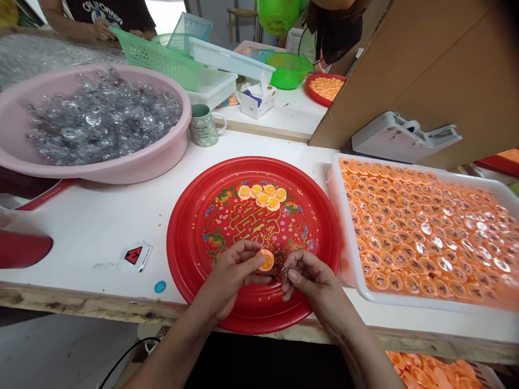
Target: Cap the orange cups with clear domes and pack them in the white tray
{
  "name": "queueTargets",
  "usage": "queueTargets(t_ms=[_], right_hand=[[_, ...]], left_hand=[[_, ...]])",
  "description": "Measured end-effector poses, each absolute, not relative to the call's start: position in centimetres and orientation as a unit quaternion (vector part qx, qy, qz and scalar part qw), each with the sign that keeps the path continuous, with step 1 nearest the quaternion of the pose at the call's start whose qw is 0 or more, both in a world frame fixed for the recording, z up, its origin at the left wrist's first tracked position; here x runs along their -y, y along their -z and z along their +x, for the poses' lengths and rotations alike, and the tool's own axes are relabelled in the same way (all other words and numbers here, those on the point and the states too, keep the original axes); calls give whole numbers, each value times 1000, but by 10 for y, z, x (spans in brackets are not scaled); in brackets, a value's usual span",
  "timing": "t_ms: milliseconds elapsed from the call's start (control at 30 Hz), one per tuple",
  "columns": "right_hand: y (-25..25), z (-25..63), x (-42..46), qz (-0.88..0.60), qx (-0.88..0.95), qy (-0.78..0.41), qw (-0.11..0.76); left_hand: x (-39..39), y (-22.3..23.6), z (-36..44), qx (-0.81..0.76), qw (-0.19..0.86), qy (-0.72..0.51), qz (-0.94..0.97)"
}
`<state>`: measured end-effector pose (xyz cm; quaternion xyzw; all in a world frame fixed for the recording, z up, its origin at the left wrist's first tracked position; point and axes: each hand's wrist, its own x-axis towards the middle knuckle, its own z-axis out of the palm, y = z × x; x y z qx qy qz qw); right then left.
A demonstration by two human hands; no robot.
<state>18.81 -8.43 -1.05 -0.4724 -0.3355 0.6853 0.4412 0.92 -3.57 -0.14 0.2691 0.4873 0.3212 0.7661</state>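
My left hand (235, 267) pinches a small round orange disc (266, 261) with a yellow centre, turned face up. Close beside it, my right hand (310, 275) has thumb and fingers pressed together on a small clear plastic piece (284, 272), partly hidden by the fingertips. Both hands are over the near half of a round red tray (188, 232) printed with fruit and flowers. Toward the tray's far side lie several orange discs (263, 200) with yellow centres, grouped together. Tiny orange bits are scattered on the tray.
At left stands a pink basin (162, 165) heaped with clear plastic pieces (109, 121), next to a green mug (205, 127). A white tray (344, 237) of orange discs with printed faces is at right, before a cardboard panel (413, 70) and tape dispenser (401, 135). Another person (105, 16) works behind.
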Motion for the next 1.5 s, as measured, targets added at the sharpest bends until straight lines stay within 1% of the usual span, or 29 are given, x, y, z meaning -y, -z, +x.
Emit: queueTargets(t_ms=[200, 333, 433, 533, 633, 733, 833, 967, 1033, 1167, 1233, 1400, 1500], right_hand=[[6, 186, 84, -491, 335, -680, 429], [7, 186, 83, -507, 319, -663, 449], [11, 189, 83, -528, 337, -639, 446], [11, 194, 81, -561, 411, -585, 417], [4, 200, 77, -573, 488, -549, 364], [-4, 203, 70, -552, 585, -504, 315], [-12, 202, 64, -527, 680, -424, 284], [-17, 197, 64, -492, 760, -350, 243], [-16, 195, 68, -497, 757, -336, 259], [-5, 191, 83, -580, 662, -319, 351], [3, 189, 90, -607, 616, -327, 382], [9, 185, 99, -625, 555, -342, 429], [5, 185, 100, -624, 572, -318, 428]], left_hand=[[39, 0, 13, -460, 779, -315, 288], [41, 1, 17, -462, 778, -322, 279], [41, 1, 19, -466, 777, -322, 275], [42, 2, 20, -467, 772, -321, 288], [44, 6, 22, -473, 768, -312, 300], [47, 8, 25, -469, 769, -291, 321], [49, 5, 26, -441, 776, -255, 372], [49, 1, 26, -407, 778, -217, 426], [49, 0, 26, -412, 767, -228, 436], [50, 2, 28, -450, 731, -294, 421], [52, 2, 29, -468, 708, -312, 427], [56, -2, 30, -476, 648, -332, 493], [57, -5, 31, -473, 632, -350, 505]])
